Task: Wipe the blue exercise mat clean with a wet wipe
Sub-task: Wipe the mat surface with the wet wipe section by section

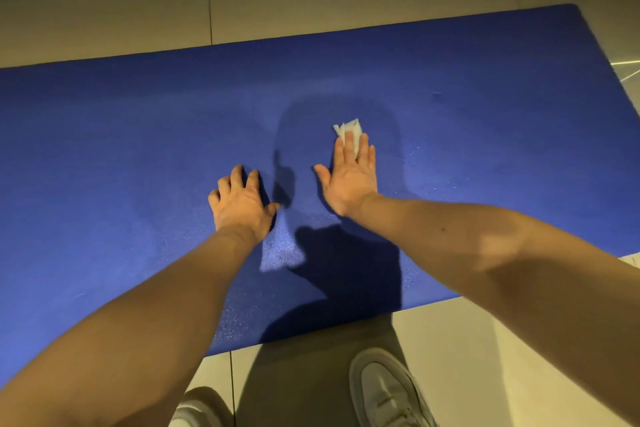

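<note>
Pressing the crumpled white wet wipe (348,130) under a flat, wide grip, the right hand (351,180) bears on the blue foam exercise mat (138,135) while the empty, spread left hand (240,204) braces nearby, probably for balance.

The person's left forearm (166,305) and right forearm (467,239) are bare along all that shows, and the left hand (242,204) and right hand (351,180) are bare too. A small dark spot marks the upper side of the right forearm. Just off the near edge of the blue foam exercise mat (104,149) is the off-white low-top right shoe (388,392), with a rounded toe, flat laces and a thick pale sole. Farther left along that edge, only the rounded toe of the matching off-white left shoe (199,407) shows.
</note>
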Demonstrator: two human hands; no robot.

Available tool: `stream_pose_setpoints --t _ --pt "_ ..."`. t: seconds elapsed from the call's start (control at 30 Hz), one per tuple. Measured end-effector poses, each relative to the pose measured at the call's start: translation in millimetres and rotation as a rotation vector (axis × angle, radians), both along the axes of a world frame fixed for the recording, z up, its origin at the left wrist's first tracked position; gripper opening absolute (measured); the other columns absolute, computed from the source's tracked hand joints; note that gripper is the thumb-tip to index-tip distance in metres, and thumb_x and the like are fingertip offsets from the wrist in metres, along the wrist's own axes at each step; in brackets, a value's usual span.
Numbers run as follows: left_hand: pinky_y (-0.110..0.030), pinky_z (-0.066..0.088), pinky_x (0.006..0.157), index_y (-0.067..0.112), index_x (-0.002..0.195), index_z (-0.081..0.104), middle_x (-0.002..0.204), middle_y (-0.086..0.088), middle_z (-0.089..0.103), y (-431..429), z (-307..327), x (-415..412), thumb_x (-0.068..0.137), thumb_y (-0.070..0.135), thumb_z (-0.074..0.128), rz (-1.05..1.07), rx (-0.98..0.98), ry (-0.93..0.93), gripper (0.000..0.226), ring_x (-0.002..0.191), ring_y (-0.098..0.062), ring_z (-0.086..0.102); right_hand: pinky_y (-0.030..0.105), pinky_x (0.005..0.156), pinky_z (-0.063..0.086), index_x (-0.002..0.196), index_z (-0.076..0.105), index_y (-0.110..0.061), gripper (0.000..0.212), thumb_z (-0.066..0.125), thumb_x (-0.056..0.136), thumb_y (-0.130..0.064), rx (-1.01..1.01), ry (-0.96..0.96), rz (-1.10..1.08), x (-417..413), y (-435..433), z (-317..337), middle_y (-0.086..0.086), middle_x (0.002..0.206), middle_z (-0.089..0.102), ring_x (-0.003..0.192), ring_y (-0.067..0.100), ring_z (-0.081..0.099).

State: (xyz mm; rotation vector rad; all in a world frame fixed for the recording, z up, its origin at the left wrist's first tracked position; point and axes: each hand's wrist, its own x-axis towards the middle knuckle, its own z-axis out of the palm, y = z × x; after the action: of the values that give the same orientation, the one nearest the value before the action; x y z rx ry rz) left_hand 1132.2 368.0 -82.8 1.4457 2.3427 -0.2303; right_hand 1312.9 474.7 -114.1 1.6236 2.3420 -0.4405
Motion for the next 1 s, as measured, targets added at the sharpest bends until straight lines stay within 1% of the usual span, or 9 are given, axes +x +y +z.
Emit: stream_pose_setpoints --t 0.07,0.17,0.27,0.43,0.57,0.77,0.87,0.9,1.0 --pt "-0.048 0.023 0.116 0.023 0.156 0.023 0.163 -0.006 0.013 -1.9 0.3 3.3 0.093 0.057 0.057 0.002 -0.002 -0.001 0.079 0.144 -0.032 0.020 0.057 0.123 -0.009 0.162 -0.007 -0.008 0.081 0.014 0.104 -0.061 -0.017 0.001 0.100 -11.7 -31.4 -0.4 0.015 0.168 -0.018 0.151 0.046 -0.023" --pt "-0.047 0.023 0.115 0.023 0.155 0.025 0.163 -0.006 0.014 -4.9 0.9 7.5 0.092 0.057 0.057 -0.003 0.004 0.000 0.078 0.143 -0.033 0.021 0.054 0.124 -0.011 0.161 -0.011 -0.009 0.082 0.015 0.104 -0.062 -0.017 0.011 0.291 -12.0 -64.5 -3.1 0.014 0.168 -0.021 0.151 0.039 -0.027" --pt "-0.048 0.022 0.115 0.023 0.155 0.025 0.163 -0.006 0.014 -9.6 2.7 12.7 0.093 0.057 0.058 -0.011 0.001 -0.010 0.078 0.143 -0.032 0.021 0.052 0.125 -0.011 0.161 -0.008 -0.008 0.081 0.014 0.104 -0.061 0.055 -0.034 0.405 3.4 -54.4 -6.7 0.016 0.168 -0.018 0.153 0.038 -0.024" --pt "-0.049 0.022 0.117 0.023 0.156 0.023 0.163 -0.007 0.013 -21.1 2.6 18.7 0.094 0.056 0.057 -0.033 -0.006 -0.006 0.078 0.144 -0.033 0.020 0.051 0.125 -0.009 0.161 -0.005 -0.005 0.082 0.013 0.105 -0.061 0.058 -0.106 0.169 38.9 -14.3 2.3 0.017 0.168 -0.014 0.154 0.038 -0.019" --pt "-0.049 0.022 0.116 0.022 0.156 0.024 0.163 -0.007 0.014 -28.7 2.2 22.1 0.093 0.056 0.058 -0.029 -0.001 -0.013 0.079 0.143 -0.033 0.021 0.052 0.125 -0.008 0.161 -0.004 -0.002 0.084 0.013 0.104 -0.061 0.022 -0.047 0.056 30.2 -33.5 0.7 0.020 0.168 -0.015 0.154 0.039 -0.018" --pt "-0.047 0.023 0.115 0.022 0.155 0.025 0.162 -0.006 0.015 -39.2 2.1 30.0 0.093 0.055 0.058 -0.026 0.001 -0.003 0.078 0.141 -0.033 0.023 0.048 0.126 -0.011 0.161 -0.002 -0.006 0.081 0.024 0.105 -0.057 -0.053 0.096 0.321 15.8 -112.9 -2.2 0.015 0.169 -0.016 0.153 0.034 -0.024" --pt "-0.047 0.024 0.114 0.022 0.155 0.026 0.162 -0.006 0.016 -43.9 2.8 34.3 0.093 0.056 0.059 -0.029 0.001 -0.004 0.078 0.141 -0.033 0.023 0.047 0.127 0.001 0.162 0.004 -0.006 0.083 0.006 0.099 -0.060 -0.025 0.069 0.454 29.4 -108.8 -4.2 0.013 0.170 -0.009 0.156 0.030 -0.015" --pt "-0.048 0.024 0.114 0.022 0.154 0.027 0.162 -0.007 0.017 -45.3 3.2 35.8 0.093 0.056 0.059 -0.032 0.001 -0.008 0.077 0.141 -0.033 0.024 0.047 0.127 0.003 0.162 0.006 -0.005 0.084 0.004 0.098 -0.059 -0.002 0.051 0.454 36.4 -100.0 -3.5 0.013 0.170 -0.008 0.157 0.029 -0.013" --pt "-0.049 0.024 0.114 0.021 0.154 0.027 0.161 -0.007 0.017 -53.0 4.1 39.9 0.093 0.056 0.059 -0.044 -0.010 -0.009 0.077 0.141 -0.034 0.024 0.046 0.127 0.002 0.162 0.001 -0.004 0.079 0.017 0.105 -0.057 0.013 -0.015 0.282 61.2 -67.6 4.3 0.013 0.169 -0.013 0.156 0.029 -0.014"
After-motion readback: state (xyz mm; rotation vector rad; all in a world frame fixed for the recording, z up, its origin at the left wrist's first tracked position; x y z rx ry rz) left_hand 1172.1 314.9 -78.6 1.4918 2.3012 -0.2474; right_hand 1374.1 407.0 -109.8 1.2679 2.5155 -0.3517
